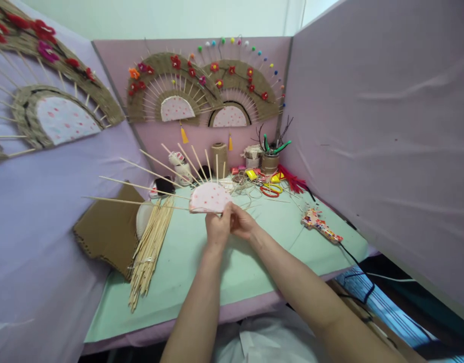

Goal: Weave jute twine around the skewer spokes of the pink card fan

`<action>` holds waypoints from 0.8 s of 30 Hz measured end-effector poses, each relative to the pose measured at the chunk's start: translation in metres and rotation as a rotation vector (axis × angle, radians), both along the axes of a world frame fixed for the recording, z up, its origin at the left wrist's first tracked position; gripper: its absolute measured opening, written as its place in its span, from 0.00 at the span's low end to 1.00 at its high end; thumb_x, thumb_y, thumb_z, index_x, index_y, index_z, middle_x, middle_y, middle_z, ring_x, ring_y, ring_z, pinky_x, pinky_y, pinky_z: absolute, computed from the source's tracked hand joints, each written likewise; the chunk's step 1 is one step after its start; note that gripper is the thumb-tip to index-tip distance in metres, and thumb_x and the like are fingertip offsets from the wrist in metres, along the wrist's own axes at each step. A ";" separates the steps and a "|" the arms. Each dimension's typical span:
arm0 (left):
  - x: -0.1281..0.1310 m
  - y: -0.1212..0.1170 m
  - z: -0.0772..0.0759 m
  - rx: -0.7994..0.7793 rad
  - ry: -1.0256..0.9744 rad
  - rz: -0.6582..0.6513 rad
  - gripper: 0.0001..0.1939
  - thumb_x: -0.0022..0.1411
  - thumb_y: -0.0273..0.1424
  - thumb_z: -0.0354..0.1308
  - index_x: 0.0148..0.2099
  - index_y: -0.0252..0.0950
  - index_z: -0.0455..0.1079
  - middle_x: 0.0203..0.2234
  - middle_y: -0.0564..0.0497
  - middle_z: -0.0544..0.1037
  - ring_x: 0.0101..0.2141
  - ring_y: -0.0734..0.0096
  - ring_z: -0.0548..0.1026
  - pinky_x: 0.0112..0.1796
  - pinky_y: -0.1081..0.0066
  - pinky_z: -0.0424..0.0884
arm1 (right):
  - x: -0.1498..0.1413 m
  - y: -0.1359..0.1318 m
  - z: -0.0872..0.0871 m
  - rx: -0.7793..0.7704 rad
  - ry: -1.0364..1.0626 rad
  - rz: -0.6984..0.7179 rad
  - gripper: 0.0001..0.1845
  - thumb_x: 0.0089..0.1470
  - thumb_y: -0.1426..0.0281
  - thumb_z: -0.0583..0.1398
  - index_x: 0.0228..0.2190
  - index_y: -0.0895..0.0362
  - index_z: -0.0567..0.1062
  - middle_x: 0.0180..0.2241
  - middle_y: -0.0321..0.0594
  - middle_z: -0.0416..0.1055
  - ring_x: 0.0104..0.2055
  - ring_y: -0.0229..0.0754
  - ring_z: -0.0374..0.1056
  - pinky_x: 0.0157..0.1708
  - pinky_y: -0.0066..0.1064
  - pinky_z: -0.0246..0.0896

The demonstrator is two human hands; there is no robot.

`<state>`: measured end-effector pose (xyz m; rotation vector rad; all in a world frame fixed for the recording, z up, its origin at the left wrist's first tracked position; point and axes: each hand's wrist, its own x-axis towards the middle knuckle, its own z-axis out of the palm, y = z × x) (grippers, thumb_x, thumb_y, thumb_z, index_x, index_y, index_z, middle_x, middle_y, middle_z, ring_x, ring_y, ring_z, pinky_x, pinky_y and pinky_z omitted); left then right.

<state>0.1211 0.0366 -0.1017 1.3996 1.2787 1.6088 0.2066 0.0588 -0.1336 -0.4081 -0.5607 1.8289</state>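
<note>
A half-round piece [210, 197] covered in white cloth with small pink spots is held up above the table, its straight edge down. Thin wooden sticks [149, 171] fan out from its curved edge, toward the left and upward. My left hand [217, 227] is closed on its lower edge, right of the middle. Closed at its lower right corner, my right hand [241, 221] touches the left one. The fingertips are partly hidden, so I cannot make out whether string or anything else small is between them.
A bundle of wooden sticks [151, 252] and brown cardboard [111, 227] lie left. A patterned glue gun [321, 225] with a black cord rests right. Scissors [272, 189], tangled twine [245, 184], a twine spool [219, 159] and a tool can [270, 162] stand behind. Finished fans [171, 63] hang on the back wall.
</note>
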 end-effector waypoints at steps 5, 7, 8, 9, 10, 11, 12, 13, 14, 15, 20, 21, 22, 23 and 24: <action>0.002 0.009 0.015 0.082 0.047 0.063 0.14 0.59 0.39 0.56 0.38 0.33 0.74 0.34 0.42 0.80 0.40 0.57 0.77 0.44 0.64 0.71 | 0.004 -0.015 -0.001 0.030 -0.287 -0.010 0.27 0.46 0.47 0.63 0.35 0.58 0.77 0.31 0.39 0.76 0.33 0.38 0.71 0.29 0.26 0.65; -0.002 0.015 0.021 0.161 0.098 0.088 0.15 0.60 0.38 0.55 0.42 0.33 0.74 0.38 0.42 0.80 0.43 0.58 0.77 0.46 0.64 0.70 | 0.024 -0.029 -0.005 0.126 -0.567 -0.120 0.21 0.47 0.52 0.65 0.34 0.58 0.78 0.32 0.40 0.76 0.32 0.37 0.70 0.28 0.25 0.62; -0.004 0.018 0.024 0.201 0.119 0.098 0.15 0.60 0.38 0.55 0.44 0.33 0.73 0.39 0.42 0.79 0.44 0.59 0.76 0.47 0.65 0.69 | 0.040 -0.039 -0.006 0.200 -0.712 -0.203 0.17 0.46 0.57 0.67 0.34 0.57 0.79 0.33 0.41 0.76 0.33 0.37 0.70 0.29 0.25 0.62; -0.006 0.020 0.025 0.242 0.134 0.102 0.16 0.60 0.37 0.55 0.46 0.33 0.72 0.41 0.42 0.79 0.46 0.59 0.75 0.48 0.65 0.68 | 0.059 -0.049 -0.007 0.277 -0.842 -0.303 0.14 0.45 0.62 0.68 0.34 0.56 0.79 0.33 0.41 0.76 0.33 0.37 0.69 0.31 0.26 0.62; -0.009 0.022 0.026 0.278 0.148 0.105 0.17 0.60 0.37 0.55 0.48 0.34 0.72 0.43 0.42 0.78 0.48 0.59 0.74 0.50 0.65 0.67 | 0.082 -0.060 -0.007 0.328 -0.966 -0.429 0.11 0.46 0.65 0.68 0.34 0.54 0.79 0.33 0.40 0.76 0.33 0.38 0.69 0.33 0.28 0.63; -0.011 0.024 0.026 0.310 0.163 0.109 0.18 0.60 0.36 0.55 0.50 0.35 0.71 0.45 0.42 0.77 0.49 0.60 0.73 0.51 0.65 0.66 | 0.107 -0.071 -0.007 0.336 -1.113 -0.568 0.09 0.47 0.67 0.67 0.33 0.53 0.79 0.34 0.40 0.76 0.34 0.39 0.69 0.35 0.31 0.63; -0.013 0.025 0.026 0.335 0.182 0.114 0.18 0.60 0.36 0.55 0.52 0.36 0.70 0.47 0.43 0.77 0.51 0.60 0.72 0.52 0.66 0.65 | 0.132 -0.081 -0.006 0.288 -1.287 -0.702 0.08 0.47 0.68 0.66 0.33 0.52 0.79 0.35 0.40 0.76 0.35 0.41 0.68 0.37 0.33 0.63; -0.015 0.026 0.025 0.352 0.208 0.122 0.19 0.61 0.35 0.54 0.53 0.37 0.69 0.48 0.43 0.76 0.51 0.61 0.71 0.52 0.66 0.64 | 0.157 -0.091 -0.005 0.201 -1.470 -0.831 0.07 0.47 0.67 0.65 0.33 0.50 0.78 0.36 0.40 0.75 0.36 0.42 0.68 0.39 0.35 0.63; -0.017 0.026 0.024 0.367 0.235 0.136 0.19 0.61 0.35 0.54 0.54 0.37 0.69 0.49 0.43 0.75 0.52 0.61 0.71 0.53 0.65 0.64 | 0.180 -0.100 -0.005 0.135 -1.538 -0.907 0.08 0.47 0.67 0.64 0.34 0.51 0.78 0.38 0.43 0.74 0.41 0.46 0.68 0.42 0.39 0.61; -0.019 0.026 0.022 0.381 0.258 0.154 0.19 0.62 0.35 0.53 0.55 0.37 0.69 0.49 0.43 0.75 0.52 0.61 0.71 0.53 0.65 0.64 | 0.200 -0.107 -0.005 0.093 -1.580 -0.941 0.10 0.44 0.67 0.65 0.33 0.53 0.78 0.40 0.46 0.73 0.46 0.51 0.66 0.45 0.42 0.59; -0.023 0.028 0.013 0.434 0.308 0.214 0.18 0.63 0.33 0.53 0.54 0.35 0.68 0.48 0.42 0.73 0.50 0.62 0.69 0.53 0.64 0.63 | 0.239 -0.115 -0.021 -0.085 -1.847 -0.852 0.21 0.36 0.63 0.68 0.34 0.60 0.77 0.36 0.57 0.72 0.48 0.66 0.64 0.45 0.47 0.55; -0.024 0.028 0.012 0.435 0.307 0.228 0.18 0.63 0.33 0.53 0.54 0.35 0.69 0.48 0.42 0.72 0.50 0.62 0.69 0.53 0.64 0.63 | 0.240 -0.113 -0.026 -0.109 -1.931 -0.787 0.22 0.37 0.62 0.66 0.35 0.61 0.77 0.36 0.57 0.72 0.47 0.65 0.65 0.43 0.46 0.56; -0.025 0.028 0.011 0.433 0.311 0.238 0.18 0.63 0.34 0.53 0.54 0.35 0.69 0.47 0.42 0.72 0.49 0.62 0.69 0.53 0.63 0.63 | 0.241 -0.111 -0.030 -0.114 -2.008 -0.720 0.22 0.39 0.60 0.65 0.36 0.61 0.76 0.36 0.58 0.72 0.45 0.63 0.66 0.42 0.44 0.57; -0.027 0.028 0.010 0.435 0.309 0.248 0.18 0.63 0.34 0.53 0.53 0.35 0.69 0.47 0.42 0.71 0.49 0.62 0.69 0.52 0.63 0.64 | 0.241 -0.109 -0.033 -0.094 -2.066 -0.664 0.21 0.41 0.59 0.63 0.36 0.61 0.76 0.35 0.58 0.73 0.43 0.61 0.68 0.40 0.43 0.57; -0.028 0.028 0.009 0.435 0.302 0.253 0.18 0.63 0.34 0.53 0.53 0.35 0.69 0.46 0.42 0.71 0.48 0.62 0.70 0.52 0.63 0.64 | 0.242 -0.108 -0.036 -0.050 -2.097 -0.631 0.20 0.43 0.58 0.62 0.34 0.61 0.76 0.34 0.57 0.73 0.40 0.60 0.68 0.38 0.42 0.58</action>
